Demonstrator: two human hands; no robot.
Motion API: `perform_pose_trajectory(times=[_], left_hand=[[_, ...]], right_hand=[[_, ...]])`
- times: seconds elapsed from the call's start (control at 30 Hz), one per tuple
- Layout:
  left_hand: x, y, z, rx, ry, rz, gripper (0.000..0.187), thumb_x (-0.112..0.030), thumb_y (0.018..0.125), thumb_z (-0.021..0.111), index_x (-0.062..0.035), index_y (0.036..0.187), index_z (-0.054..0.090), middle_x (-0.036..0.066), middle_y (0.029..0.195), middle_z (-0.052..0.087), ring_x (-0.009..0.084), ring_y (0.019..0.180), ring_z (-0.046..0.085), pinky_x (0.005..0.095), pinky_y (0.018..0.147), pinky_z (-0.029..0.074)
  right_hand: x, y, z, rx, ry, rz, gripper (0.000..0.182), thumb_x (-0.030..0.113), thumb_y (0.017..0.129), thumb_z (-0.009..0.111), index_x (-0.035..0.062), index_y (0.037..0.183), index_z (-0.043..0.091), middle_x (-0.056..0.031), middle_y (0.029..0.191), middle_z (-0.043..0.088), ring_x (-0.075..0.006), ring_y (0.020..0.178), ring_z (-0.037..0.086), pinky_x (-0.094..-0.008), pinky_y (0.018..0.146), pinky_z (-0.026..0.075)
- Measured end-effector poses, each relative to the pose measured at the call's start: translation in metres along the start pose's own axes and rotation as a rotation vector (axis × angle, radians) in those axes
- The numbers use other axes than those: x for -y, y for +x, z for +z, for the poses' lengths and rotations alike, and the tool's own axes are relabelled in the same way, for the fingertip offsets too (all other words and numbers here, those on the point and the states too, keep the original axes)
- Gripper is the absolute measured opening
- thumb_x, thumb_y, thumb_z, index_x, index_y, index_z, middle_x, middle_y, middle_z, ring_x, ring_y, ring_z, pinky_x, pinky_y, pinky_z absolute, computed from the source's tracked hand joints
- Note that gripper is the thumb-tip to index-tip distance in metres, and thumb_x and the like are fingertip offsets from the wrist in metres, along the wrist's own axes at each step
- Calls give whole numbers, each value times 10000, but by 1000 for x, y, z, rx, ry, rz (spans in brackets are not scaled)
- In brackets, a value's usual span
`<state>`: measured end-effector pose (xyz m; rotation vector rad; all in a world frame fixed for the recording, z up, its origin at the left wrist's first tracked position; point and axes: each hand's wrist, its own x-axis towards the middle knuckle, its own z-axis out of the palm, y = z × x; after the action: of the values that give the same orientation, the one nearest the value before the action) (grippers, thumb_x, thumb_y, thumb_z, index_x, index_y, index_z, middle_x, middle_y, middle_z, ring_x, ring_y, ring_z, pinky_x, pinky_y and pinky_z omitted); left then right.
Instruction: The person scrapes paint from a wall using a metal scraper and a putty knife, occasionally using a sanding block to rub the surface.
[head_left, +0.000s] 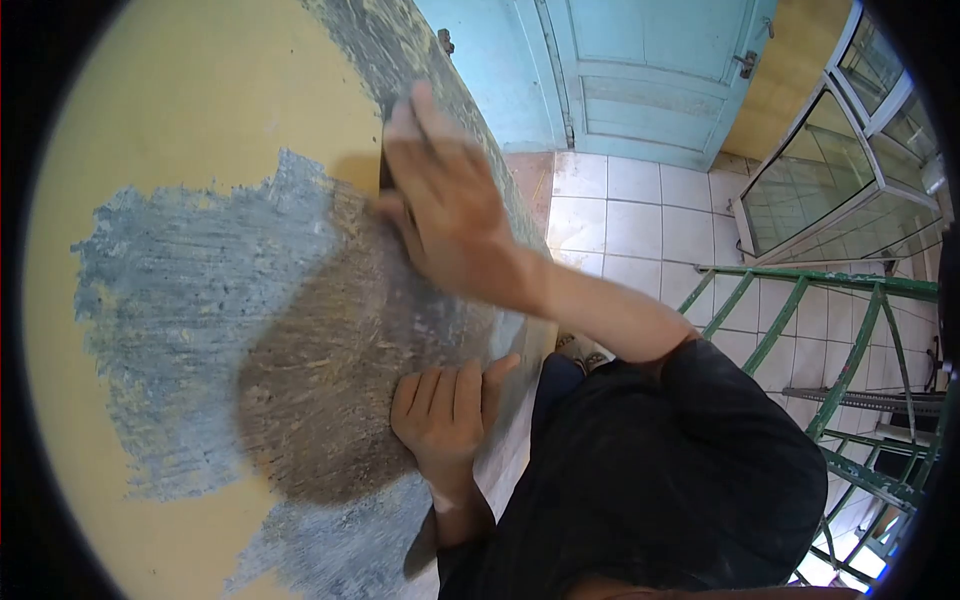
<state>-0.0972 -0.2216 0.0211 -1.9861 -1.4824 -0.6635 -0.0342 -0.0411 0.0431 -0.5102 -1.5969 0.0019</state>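
Note:
My right hand [445, 195] is blurred by motion against the upper part of a yellow wall [200, 100]. Its fingers point up the wall, pressed over a thin, dark, flat piece [384, 160] whose edge shows beside them; the rest lies hidden under the palm. Lower down, my left hand [438, 415] rests on a rough grey patch [320, 400], holding nothing that I can see. Its fingers lie side by side and the thumb stretches out to the right. Grey, streaky filler [190, 290] with ragged edges covers much of the wall around both hands.
Green metal scaffolding or a ladder [765, 335] stands on the right, over a white tiled floor [635, 215]. Farther back are a light blue door [650, 100] and a glass-panelled metal frame [810, 180]. My black shirt fills the lower middle.

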Motion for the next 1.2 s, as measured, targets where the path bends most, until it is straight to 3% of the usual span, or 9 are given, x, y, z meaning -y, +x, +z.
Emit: perform_pose_trajectory(times=[0.1, 0.33, 0.4, 0.53, 0.63, 0.73, 0.83, 0.97, 1.2], left_hand=[[1, -3, 0, -8, -3, -1, 329, -330, 888, 836, -76, 804, 643, 16, 602, 531, 184, 559, 558, 324, 543, 394], [0, -2, -2, 22, 7, -4, 339, -335, 878, 844, -78, 793, 641, 16, 608, 529, 175, 553, 541, 322, 541, 400], [-1, -3, -1, 3, -2, -3, 339, -334, 879, 843, -79, 788, 638, 17, 606, 523, 176, 549, 536, 325, 538, 396], [0, -1, -1, -13, -16, -13, 326, -292, 873, 839, -82, 765, 615, 22, 607, 541, 193, 546, 542, 339, 543, 374], [-2, 2, -2, -18, -29, -22, 316, -292, 872, 839, -85, 771, 623, 21, 608, 547, 195, 550, 545, 346, 547, 381], [-1, -4, 1, -11, -35, -38, 315, -292, 874, 836, -87, 769, 622, 21, 609, 550, 200, 551, 548, 351, 552, 388], [-1, -3, -1, -12, -27, -29, 316, -293, 876, 836, -88, 766, 621, 20, 609, 551, 199, 552, 550, 353, 550, 390], [0, 0, 1, -23, -29, -15, 321, -299, 869, 842, -89, 765, 623, 19, 605, 549, 190, 553, 551, 349, 549, 390], [-2, -2, 1, -33, -25, -33, 330, -306, 866, 847, -89, 764, 620, 21, 604, 550, 195, 549, 548, 348, 546, 384]], right_hand=[[-13, 10, 11, 58, -77, 102, 601, 264, 942, 695, -236, 1247, 560, -378, 1453, 496, -495, 1455, 389, -538, 1066, 431], [3, -15, 1, 44, 62, -50, 630, 173, 921, 723, -211, 1361, 484, -437, 1454, 450, -509, 1395, 453, -537, 1052, 457], [-18, 21, 5, 250, 24, 304, 525, 151, 980, 645, -182, 1366, 521, -392, 1463, 483, -516, 1467, 375, -505, 1092, 450], [6, -12, 5, 167, 130, 233, 527, 140, 961, 669, -184, 1352, 530, -378, 1390, 552, -510, 1378, 486, -490, 1044, 486], [29, -37, -11, 118, 107, -63, 621, 158, 932, 700, -214, 1372, 470, -490, 1447, 402, -509, 1310, 536, -539, 1066, 478], [-16, -26, 22, 65, 252, 134, 486, 77, 961, 649, -164, 1366, 531, -344, 1383, 575, -460, 1414, 474, -491, 1064, 463], [-13, 19, 4, 100, 65, 260, 671, 196, 919, 725, -223, 1379, 476, -443, 1488, 408, -497, 1448, 411, -546, 1120, 436], [27, -33, -8, 61, 189, 5, 641, 49, 868, 745, -162, 1419, 492, -368, 1494, 472, -479, 1425, 450, -498, 1078, 454], [-31, 7, 16, 25, -176, 6, 611, 133, 903, 739, -178, 1380, 518, -363, 1505, 465, -445, 1412, 484, -489, 1064, 481]])
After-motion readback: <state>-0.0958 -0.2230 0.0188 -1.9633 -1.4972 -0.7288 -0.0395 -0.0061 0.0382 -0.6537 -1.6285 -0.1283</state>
